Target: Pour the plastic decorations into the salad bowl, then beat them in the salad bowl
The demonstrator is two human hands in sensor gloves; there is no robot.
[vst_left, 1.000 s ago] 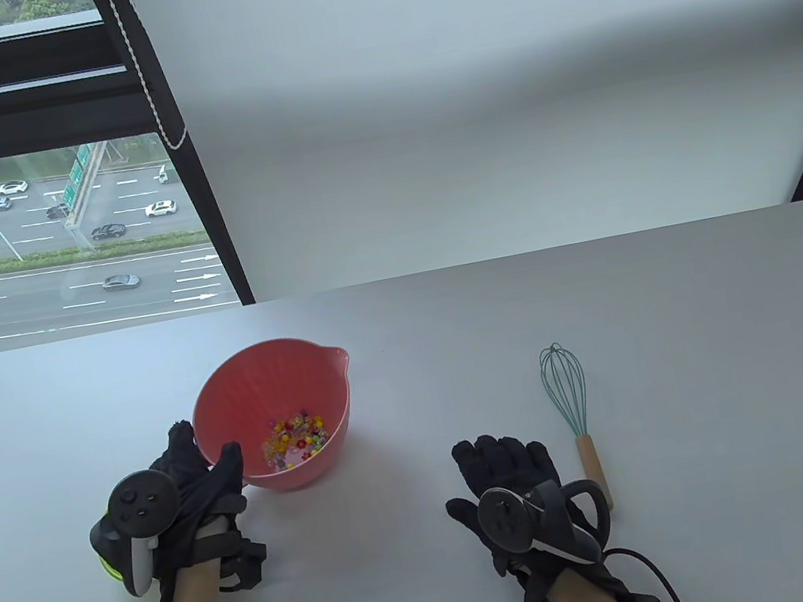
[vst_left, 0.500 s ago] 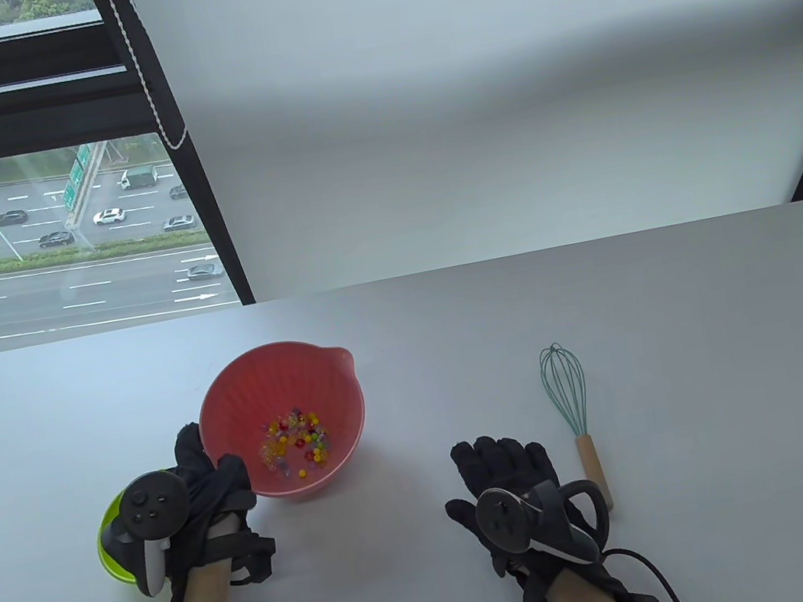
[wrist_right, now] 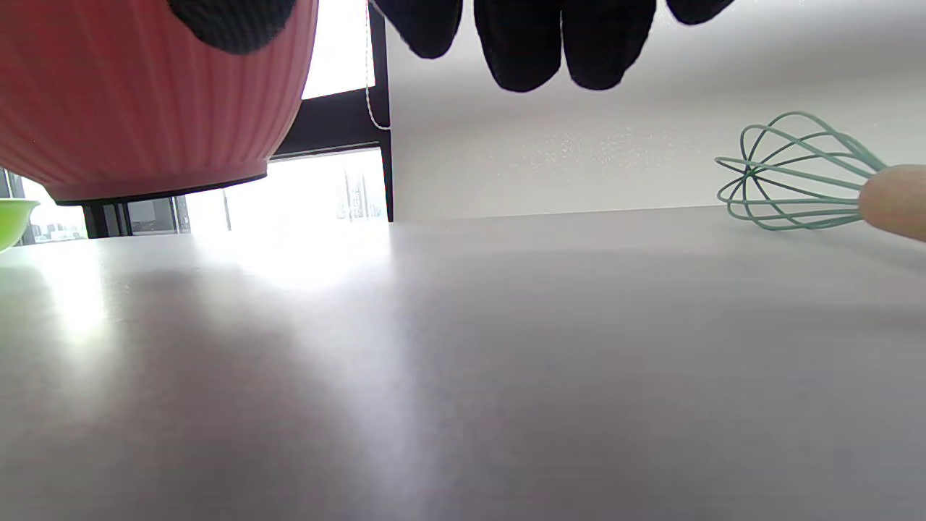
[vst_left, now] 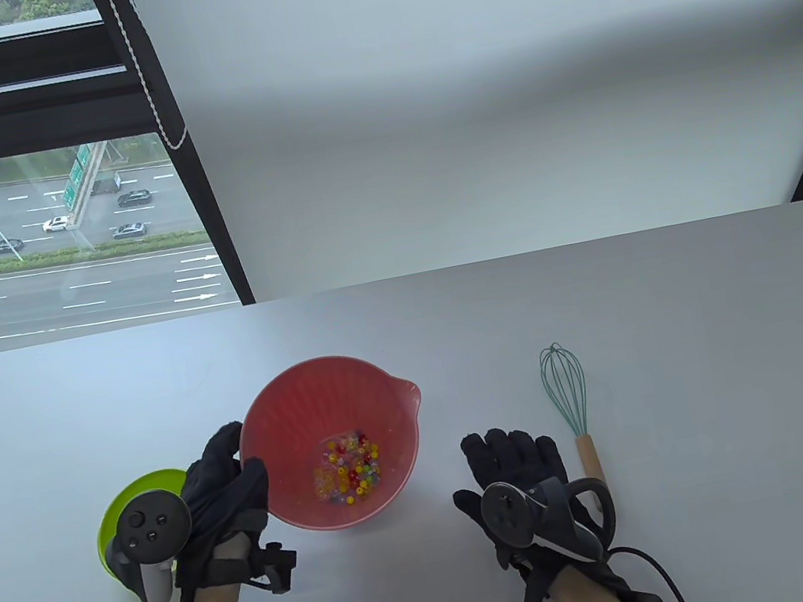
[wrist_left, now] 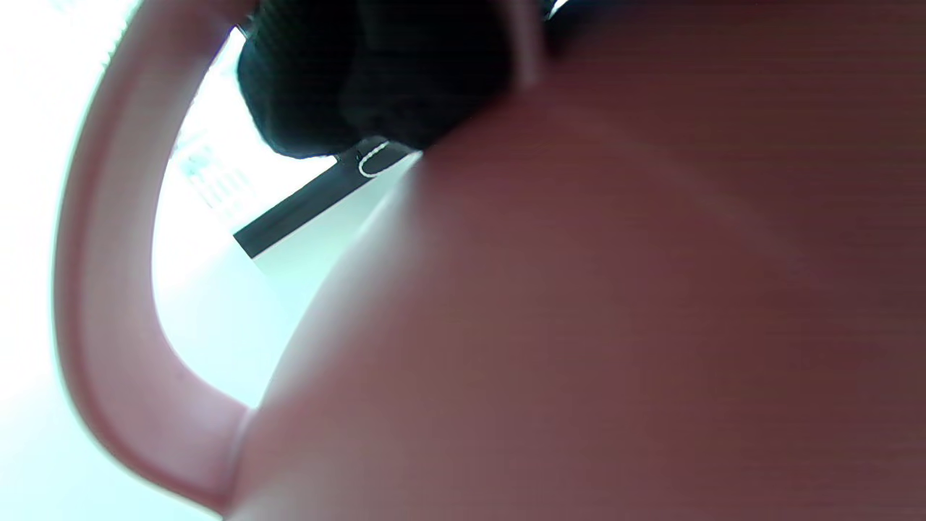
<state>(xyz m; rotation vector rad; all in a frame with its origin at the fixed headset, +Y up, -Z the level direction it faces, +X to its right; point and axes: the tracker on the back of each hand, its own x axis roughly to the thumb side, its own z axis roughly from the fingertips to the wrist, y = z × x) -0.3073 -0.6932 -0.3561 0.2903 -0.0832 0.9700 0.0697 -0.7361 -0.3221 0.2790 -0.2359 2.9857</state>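
Note:
A red ribbed salad bowl (vst_left: pixel 389 404) with a spout hangs lifted above the table, and the right wrist view shows its base (wrist_right: pixel 145 116) clear of the surface. Colourful plastic decorations (vst_left: pixel 350 471) lie in its bottom. My left hand (vst_left: pixel 234 474) grips the bowl's left rim, thumb inside. In the left wrist view the bowl's wall (wrist_left: pixel 579 325) fills the frame. A teal whisk (vst_left: pixel 566 388) with a wooden handle lies flat on the table at the right, also seen as the whisk (wrist_right: pixel 796 174) in the right wrist view. My right hand (vst_left: pixel 510 456) rests flat on the table just left of its handle, holding nothing.
A lime green bowl (vst_left: pixel 117 514) stands on the table behind my left hand's tracker, its edge (wrist_right: pixel 14 213) visible in the right wrist view. The grey table (vst_left: pixel 678 283) ends at a window and a white blind at the back.
My left hand has carried the red bowl to the right and nearer the front, uncovering the green bowl. The right hand has barely shifted.

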